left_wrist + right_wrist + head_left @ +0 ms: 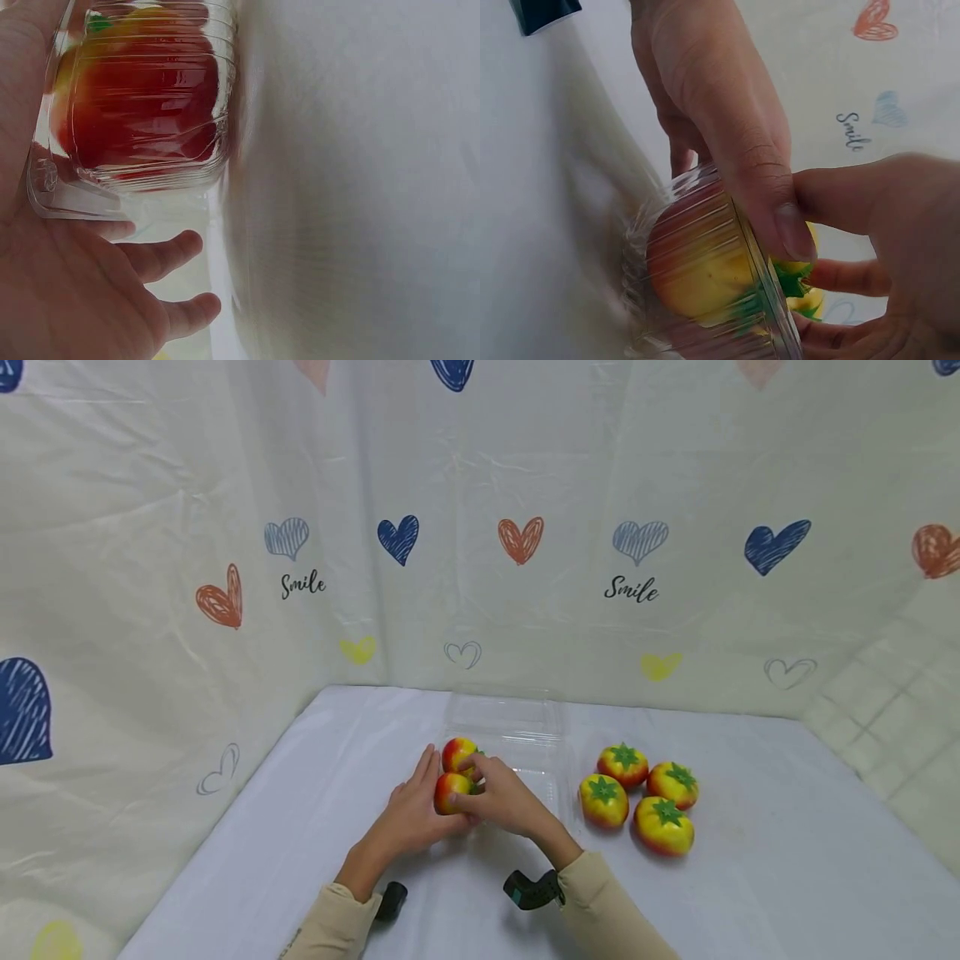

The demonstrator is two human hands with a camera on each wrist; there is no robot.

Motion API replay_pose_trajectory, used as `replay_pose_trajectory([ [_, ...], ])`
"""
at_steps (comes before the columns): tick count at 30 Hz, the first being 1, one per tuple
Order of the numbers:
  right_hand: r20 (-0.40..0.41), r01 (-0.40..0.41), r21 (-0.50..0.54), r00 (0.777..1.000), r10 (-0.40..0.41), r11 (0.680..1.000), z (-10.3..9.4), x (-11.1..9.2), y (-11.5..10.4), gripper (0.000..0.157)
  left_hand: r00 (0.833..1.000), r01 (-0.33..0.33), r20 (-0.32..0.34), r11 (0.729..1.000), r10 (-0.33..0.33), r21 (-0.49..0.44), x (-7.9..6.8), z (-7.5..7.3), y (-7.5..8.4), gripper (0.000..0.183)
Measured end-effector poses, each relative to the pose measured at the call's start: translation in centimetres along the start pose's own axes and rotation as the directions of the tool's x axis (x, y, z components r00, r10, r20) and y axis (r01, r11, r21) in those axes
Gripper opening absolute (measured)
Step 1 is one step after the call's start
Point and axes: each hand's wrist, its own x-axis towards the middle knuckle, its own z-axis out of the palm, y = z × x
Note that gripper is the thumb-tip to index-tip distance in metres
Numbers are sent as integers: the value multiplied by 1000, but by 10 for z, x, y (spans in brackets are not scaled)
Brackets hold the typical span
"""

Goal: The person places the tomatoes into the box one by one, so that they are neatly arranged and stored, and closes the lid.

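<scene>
A clear plastic clamshell box (546, 783) stands with its lid raised at the back. Two red-and-yellow, tomato-like fruits with green leafy tops lie in its left side, a rear one (454, 752) and a front one (448, 792). My left hand (411, 817) rests along the box's left front corner, fingers extended and spread, its thumb (769, 202) over the rim. With thumb and fingers, my right hand (512, 800) reaches into the box and holds the front fruit. Through the ribbed wall (150, 112), fruit shows red in the left wrist view.
Several more such fruits (663, 827) stand grouped on the white-covered table (750, 877), right of the box. A heart-printed curtain (570, 610) hangs behind the table and along its left. Dark wrist cameras (531, 890) sit below both hands.
</scene>
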Motion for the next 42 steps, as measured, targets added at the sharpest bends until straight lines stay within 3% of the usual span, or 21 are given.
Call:
replay_pose_trajectory([
  [13,-13,-22,-3,1000,22,1000,4,1,-1,46,1000,-14,-4,1000,14,9,2,0,-1,123],
  [20,-9,-36,3,999,36,999,2,0,-1,40,1000,-4,7,1000,4,1,1,1,0,123],
  [29,17,-48,-27,999,49,998,-10,-4,-2,42,1000,12,8,1000,-12,-9,-1,1,1,127],
  [35,51,-10,-62,999,13,998,-20,-4,-3,46,999,45,3,998,-45,-42,-2,1,1,126],
  [42,-7,5,-81,1000,-6,997,-35,-9,-2,48,998,60,11,997,-60,-42,-1,2,1,125],
])
